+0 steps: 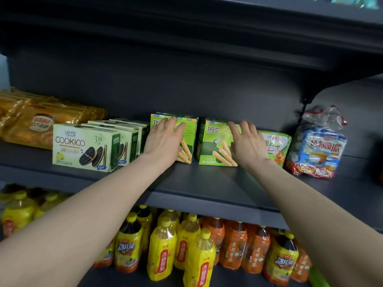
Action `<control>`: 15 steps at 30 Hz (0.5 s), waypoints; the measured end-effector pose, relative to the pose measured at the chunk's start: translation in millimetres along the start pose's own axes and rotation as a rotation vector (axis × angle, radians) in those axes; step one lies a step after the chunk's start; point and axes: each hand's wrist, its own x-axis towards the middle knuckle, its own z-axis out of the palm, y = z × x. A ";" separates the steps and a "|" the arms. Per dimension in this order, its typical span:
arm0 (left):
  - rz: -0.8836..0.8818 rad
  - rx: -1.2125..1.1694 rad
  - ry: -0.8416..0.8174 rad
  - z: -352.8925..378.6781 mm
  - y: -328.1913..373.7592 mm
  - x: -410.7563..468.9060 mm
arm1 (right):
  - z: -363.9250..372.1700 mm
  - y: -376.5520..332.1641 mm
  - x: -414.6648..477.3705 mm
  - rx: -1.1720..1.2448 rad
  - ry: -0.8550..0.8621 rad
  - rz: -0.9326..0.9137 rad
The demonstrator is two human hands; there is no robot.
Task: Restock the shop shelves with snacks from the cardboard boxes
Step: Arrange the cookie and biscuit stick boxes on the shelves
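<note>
Standing side by side on the dark shelf (207,179): left green box (189,129), pressed by the left hand (163,139); right green box (211,146), pressed by the right hand (246,141). Fingers (173,122) are held straight, uncurled.

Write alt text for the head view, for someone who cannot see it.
A person's left hand and right hand each press with straight fingers on one of two green biscuit-stick boxes standing side by side on a dark shelf. COOKICO boxes stand left of them, bagged snacks right, bottled drinks below.
</note>
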 end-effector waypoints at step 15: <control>-0.157 0.076 0.032 -94.6 14.2 -175.6 | -76.5 -69.2 -136.1 0.161 0.143 -0.300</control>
